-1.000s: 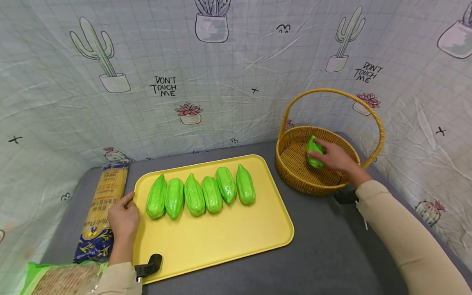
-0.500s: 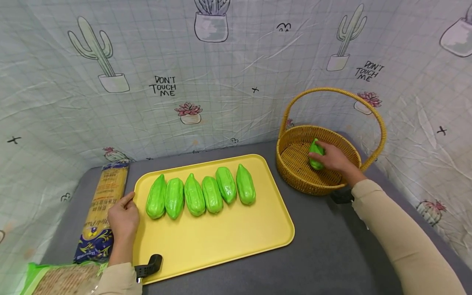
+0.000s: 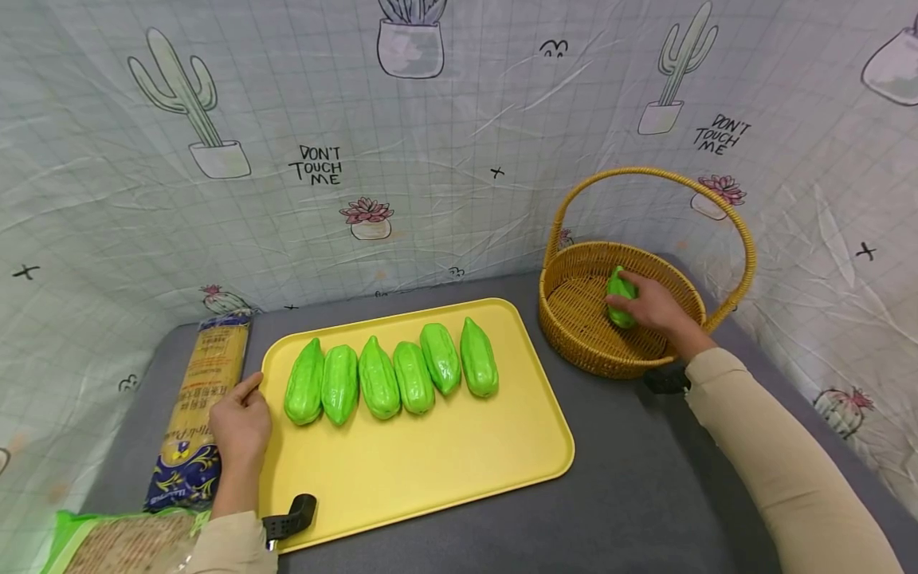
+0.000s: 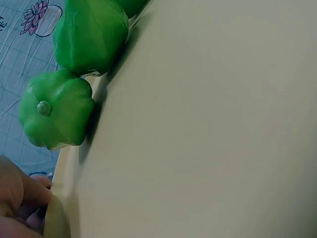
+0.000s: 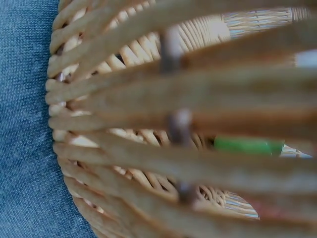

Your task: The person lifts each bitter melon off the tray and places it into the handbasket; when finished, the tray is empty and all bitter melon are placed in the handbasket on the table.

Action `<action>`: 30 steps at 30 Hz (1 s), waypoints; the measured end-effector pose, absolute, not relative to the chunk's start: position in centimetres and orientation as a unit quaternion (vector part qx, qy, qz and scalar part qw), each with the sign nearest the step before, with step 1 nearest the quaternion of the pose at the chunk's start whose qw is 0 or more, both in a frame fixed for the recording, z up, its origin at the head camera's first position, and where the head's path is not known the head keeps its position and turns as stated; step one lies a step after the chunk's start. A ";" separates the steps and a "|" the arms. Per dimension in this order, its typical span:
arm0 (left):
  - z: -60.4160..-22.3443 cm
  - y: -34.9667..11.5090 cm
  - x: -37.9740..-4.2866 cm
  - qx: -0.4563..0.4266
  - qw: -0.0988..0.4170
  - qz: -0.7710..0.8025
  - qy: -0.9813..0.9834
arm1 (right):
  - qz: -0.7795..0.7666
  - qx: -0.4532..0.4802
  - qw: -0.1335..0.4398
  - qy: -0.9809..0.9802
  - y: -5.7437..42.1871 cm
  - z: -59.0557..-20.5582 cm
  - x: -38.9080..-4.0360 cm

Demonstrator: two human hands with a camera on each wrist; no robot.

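Observation:
Inside a round wicker basket [image 3: 574,319] at the right, my right hand [image 3: 656,309] grips a glossy green ridged fruit [image 3: 620,296], thumb and fingers on its upper part. The right wrist view looks through the weave, where a strip of the green fruit [image 5: 247,145] shows; the hand is mostly hidden there. My left hand [image 3: 242,422] pinches the left rim of a yellow tray [image 3: 430,462]; the left wrist view shows its fingers [image 4: 34,191] at the rim. Several similar green fruits [image 3: 378,379] lie side by side across the tray's upper half.
A long pack of pasta [image 3: 197,406] lies left of the tray, beside my left hand. Nearer, a green-edged clear bag [image 3: 129,542] of brown food sits under the left sleeve. The tall basket handle [image 3: 649,171] arches over the right hand. A patterned cloth [image 3: 459,159] stands behind the grey table [image 3: 610,478].
My right hand and the green fruit have shifted slightly right within the basket. The left hand, tray and fruits on it stay as they were.

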State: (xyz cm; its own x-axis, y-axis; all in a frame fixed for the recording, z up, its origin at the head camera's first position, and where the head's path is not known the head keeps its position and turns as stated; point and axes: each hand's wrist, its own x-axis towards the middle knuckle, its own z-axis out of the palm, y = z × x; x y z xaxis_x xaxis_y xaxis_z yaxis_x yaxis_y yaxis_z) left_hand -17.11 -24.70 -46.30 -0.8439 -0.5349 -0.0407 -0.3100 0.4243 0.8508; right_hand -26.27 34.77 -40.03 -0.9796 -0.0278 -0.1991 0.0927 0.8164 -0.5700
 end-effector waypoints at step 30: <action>-46.5 -24.8 -17.0 0.250 0.118 -0.481 -0.832 | -0.301 0.030 0.105 0.947 34.8 -40.0 -26.1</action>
State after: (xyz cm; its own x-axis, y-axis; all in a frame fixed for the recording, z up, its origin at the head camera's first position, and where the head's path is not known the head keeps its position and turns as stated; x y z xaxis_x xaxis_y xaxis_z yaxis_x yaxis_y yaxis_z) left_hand -17.02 -24.78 -46.46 -0.8472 -0.5293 -0.0449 -0.3029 0.4120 0.8594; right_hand -26.12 34.85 -39.97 -0.9760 -0.0073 -0.2177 0.1198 0.8166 -0.5647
